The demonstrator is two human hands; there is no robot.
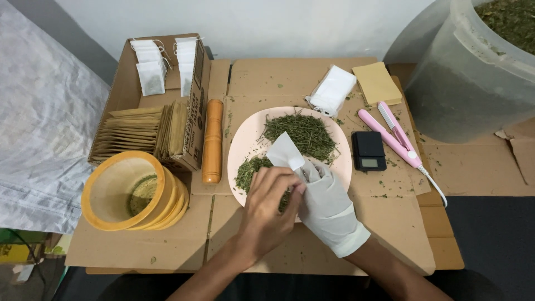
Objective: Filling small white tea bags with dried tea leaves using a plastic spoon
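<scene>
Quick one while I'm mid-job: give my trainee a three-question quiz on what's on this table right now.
1. True or false: the right hand wears a white glove.
2. What do both hands hold above the plate? A) scale B) small white bag C) wooden roller
3. Which dark thing lies between the plate and the pink sealer?

Key:
1. True.
2. B, the bag, also gripped by the left hand.
3. The scale.

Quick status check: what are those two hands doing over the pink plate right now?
Left hand bare, right hand gloved, both pinching a white sachet. Over pink plate of dried green herbs. Nothing blocking.
</scene>
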